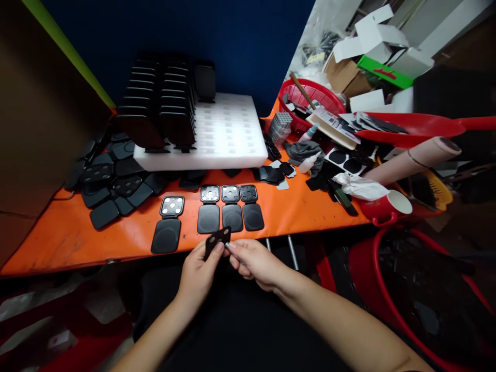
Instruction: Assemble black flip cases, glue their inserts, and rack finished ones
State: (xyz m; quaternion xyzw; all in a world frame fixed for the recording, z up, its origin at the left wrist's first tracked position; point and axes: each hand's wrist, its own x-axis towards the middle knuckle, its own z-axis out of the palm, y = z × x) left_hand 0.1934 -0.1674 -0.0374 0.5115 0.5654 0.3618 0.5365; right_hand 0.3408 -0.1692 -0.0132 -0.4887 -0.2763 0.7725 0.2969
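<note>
- Orange-covered worktop (pixel 294 212): four black, square hinged cases (pixel 208 219), open.
- Left hand (pixel 197 269): closed on one black, spotted plate (pixel 218 235).
- Right hand (pixel 253 262): pinched on one small silvery piece (pixel 227 246).

Black is recorded on the held plate (pixel 211 241), broken by round grey spots. Silver-grey is noted on the small piece (pixel 227 246) pinched beside it. The leftmost hinged case (pixel 166 236) is finished in black, its upper flap patterned with pale spots arranged as on a die's five. The table covering (pixel 306 209) is coloured orange and marked by dark smudges. White is observed on the foam block (pixel 232 157), black on its upright panels (pixel 176 126), deep blue on the backdrop (pixel 248 36). The green box (pixel 372 67) is marked in red. The red mug (pixel 372 207) is lined in white. The pinkish roll (pixel 426 155) is crossed by a dark band.
</note>
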